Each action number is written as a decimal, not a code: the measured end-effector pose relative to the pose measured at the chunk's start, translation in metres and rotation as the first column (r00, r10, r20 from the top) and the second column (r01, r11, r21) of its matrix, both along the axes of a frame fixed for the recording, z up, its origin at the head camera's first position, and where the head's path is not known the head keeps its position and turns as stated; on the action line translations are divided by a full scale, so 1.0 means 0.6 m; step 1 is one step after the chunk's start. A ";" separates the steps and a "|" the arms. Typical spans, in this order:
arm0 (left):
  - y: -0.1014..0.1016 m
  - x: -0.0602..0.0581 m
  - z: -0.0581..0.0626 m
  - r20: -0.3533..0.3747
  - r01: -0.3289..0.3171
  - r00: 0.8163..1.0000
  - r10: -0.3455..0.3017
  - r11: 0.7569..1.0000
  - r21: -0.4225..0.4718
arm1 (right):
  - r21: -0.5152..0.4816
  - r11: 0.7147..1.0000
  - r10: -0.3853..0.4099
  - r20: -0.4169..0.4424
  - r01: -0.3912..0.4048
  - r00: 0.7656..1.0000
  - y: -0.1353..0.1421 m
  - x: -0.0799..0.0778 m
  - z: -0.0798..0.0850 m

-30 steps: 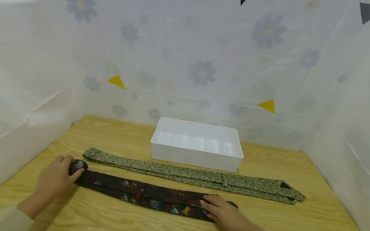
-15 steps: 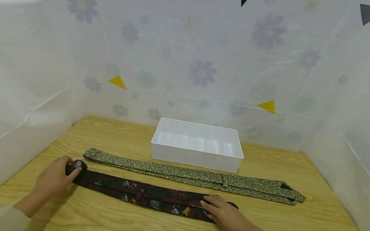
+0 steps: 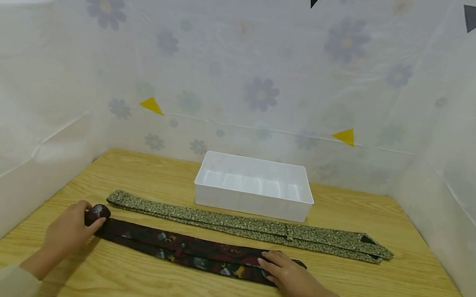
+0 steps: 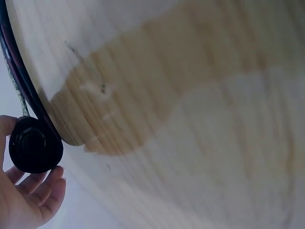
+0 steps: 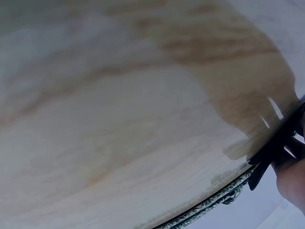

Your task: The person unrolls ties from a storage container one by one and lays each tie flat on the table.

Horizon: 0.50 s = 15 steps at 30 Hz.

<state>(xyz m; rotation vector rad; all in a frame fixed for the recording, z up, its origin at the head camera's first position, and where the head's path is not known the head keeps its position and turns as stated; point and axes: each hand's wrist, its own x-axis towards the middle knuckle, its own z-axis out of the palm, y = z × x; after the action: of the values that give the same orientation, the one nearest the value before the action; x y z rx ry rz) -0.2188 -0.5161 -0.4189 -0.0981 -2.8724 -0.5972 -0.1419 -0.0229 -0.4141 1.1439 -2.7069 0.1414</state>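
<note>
A dark red and black patterned necktie (image 3: pixel 208 253) lies folded lengthwise across the table, its left end wound into a roll. My left hand (image 3: pixel 68 227) grips that roll between thumb and fingers. In the left wrist view the roll (image 4: pixel 35 145) shows its spiral side, with the thumb on one side and the fingers curled on the other. At the tie's other end, my right hand (image 3: pixel 294 277) rests with its fingers laid over the cloth. Only a small part of the right hand (image 5: pixel 291 181) appears in the right wrist view, at the edge. Behind lies a green-gold patterned necktie (image 3: pixel 234 221), folded lengthwise.
A white plastic box (image 3: pixel 253 204) stands behind the green-gold tie, with nothing visible inside. The wooden table (image 3: pixel 138 284) is bounded by pale sheeting at the back and sides. Yellow and dark pennants hang along the back sheet.
The roll and my left hand have shifted slightly left, and the roll's visible pattern has turned a little. My right hand and the green-gold tie look the same.
</note>
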 end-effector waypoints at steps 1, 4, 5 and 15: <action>0.000 0.001 0.000 0.002 -0.004 1.000 0.004 1.000 0.000 | 0.000 1.000 0.000 -0.002 0.000 1.000 0.000 0.000 0.000; -0.001 0.003 -0.001 -0.019 -0.027 0.999 0.027 1.000 0.008 | 0.003 1.000 -0.004 -0.004 0.004 1.000 -0.001 0.000 -0.001; -0.001 0.004 -0.002 -0.031 -0.034 0.999 0.035 0.999 0.013 | 0.005 1.000 -0.006 -0.004 0.006 1.000 -0.001 0.000 0.000; 0.000 0.008 -0.005 -0.200 -0.015 0.980 0.018 1.000 0.017 | 0.007 1.000 -0.009 -0.011 0.009 1.000 0.000 0.000 -0.001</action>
<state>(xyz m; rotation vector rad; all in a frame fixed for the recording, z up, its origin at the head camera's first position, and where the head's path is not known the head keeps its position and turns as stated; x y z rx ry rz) -0.2142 -0.5160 -0.4222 -0.1250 -2.6714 -0.5710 -0.1418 -0.0231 -0.4147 1.1315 -2.7047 0.1247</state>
